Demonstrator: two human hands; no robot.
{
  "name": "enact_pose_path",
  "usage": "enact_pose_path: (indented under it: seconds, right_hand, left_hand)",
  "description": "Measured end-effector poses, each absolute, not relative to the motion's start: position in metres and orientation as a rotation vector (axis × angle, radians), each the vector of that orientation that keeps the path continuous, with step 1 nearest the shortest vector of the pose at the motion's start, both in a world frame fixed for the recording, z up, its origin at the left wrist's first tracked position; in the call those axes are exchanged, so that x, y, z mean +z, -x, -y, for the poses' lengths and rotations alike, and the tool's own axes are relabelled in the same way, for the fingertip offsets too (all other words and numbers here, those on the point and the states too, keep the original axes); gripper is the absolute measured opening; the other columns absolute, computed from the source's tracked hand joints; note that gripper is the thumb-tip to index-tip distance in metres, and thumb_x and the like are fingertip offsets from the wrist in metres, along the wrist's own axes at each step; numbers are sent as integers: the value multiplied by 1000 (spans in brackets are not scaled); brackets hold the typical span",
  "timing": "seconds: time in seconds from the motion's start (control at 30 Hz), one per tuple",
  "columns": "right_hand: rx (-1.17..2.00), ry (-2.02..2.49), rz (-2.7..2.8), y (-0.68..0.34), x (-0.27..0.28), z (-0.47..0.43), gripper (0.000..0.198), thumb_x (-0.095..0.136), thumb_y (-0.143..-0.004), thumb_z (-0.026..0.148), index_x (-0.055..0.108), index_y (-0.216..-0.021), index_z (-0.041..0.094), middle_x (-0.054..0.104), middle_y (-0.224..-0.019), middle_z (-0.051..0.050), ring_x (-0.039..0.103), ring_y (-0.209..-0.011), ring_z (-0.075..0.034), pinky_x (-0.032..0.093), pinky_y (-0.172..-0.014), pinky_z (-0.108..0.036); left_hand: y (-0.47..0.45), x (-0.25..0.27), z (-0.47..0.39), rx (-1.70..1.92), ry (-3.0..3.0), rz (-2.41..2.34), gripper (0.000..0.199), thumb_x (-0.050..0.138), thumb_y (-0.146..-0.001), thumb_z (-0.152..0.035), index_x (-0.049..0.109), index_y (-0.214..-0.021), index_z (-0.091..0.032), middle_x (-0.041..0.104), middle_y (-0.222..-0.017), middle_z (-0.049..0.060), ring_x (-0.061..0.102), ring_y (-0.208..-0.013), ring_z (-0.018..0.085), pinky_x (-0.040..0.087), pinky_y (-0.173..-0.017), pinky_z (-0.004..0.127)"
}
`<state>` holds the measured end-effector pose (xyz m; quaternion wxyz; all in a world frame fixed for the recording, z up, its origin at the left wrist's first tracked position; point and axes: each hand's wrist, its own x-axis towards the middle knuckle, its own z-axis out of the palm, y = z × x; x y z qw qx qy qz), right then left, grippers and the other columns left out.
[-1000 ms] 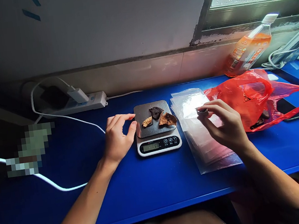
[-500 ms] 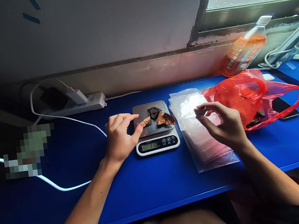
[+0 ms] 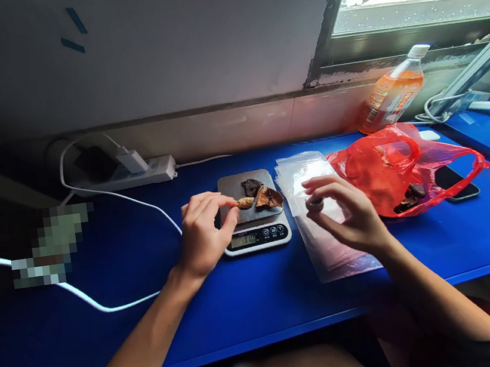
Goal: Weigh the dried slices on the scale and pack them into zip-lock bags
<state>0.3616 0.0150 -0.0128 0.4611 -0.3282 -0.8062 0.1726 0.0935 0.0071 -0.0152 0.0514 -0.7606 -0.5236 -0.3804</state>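
A kitchen scale [image 3: 259, 239] with a steel plate and a lit display stands in the middle. On its plate lie a dark, rough dried piece [image 3: 252, 187], a brown curled dried piece [image 3: 268, 198] and a tan dried piece [image 3: 246, 203]. My left hand [image 3: 208, 227] is at the plate's left side, thumb and forefinger closed on the left end of the tan piece. Over the plastic bags [image 3: 325, 245], right of the scale, my right hand [image 3: 350, 212] pinches a small dark dried piece [image 3: 314, 204] between thumb and fingers. Its exact kind is unclear.
A red plastic bag [image 3: 379, 172] with dark dried pieces inside sits at the right, partly over a phone [image 3: 465, 187]. Behind it leans an orange drink bottle [image 3: 395, 91]. A power strip [image 3: 159, 169] and white cable [image 3: 132, 201] lie at the back left.
My left thumb and forefinger have come closer together at the tan piece. My right hand has moved left toward the scale with the small dark piece. The view has shifted slightly.
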Motion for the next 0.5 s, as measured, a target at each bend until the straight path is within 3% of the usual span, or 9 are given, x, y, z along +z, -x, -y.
enact_pose_path:
  seconds: [0.1,0.3,0.5]
  right_hand:
    - [505,693,2064,-349,-12,-1,16,63,-84,14,58,-98,21,59,-127,-13,59,-119,-23,53,-95,-40]
    - [609,584,2028,-345,-15,36,29,57,-82,5,56,-107,20,68,-98,-8,67,-82,-14,57,-66,-25]
    - [277,913,1716,-405,-16,51,34,66,-76,4,60,-103,23,67,-104,-5,70,-87,-18,58,-68,-30]
  left_hand:
    - [-109,-6,11,-1280,2481,1439,5,62,-87,-16,66,-89,-18,71,-88,3,65,-94,20,52,-84,35]
    - [-141,-2,46,-1527,2737,1321,10,64,-85,-12,65,-93,-18,69,-85,2,64,-92,16,55,-80,26]
    - [-160,12,34,-1417,2938,1254,15,62,-86,-17,65,-101,-17,70,-95,6,62,-97,20,54,-86,34]
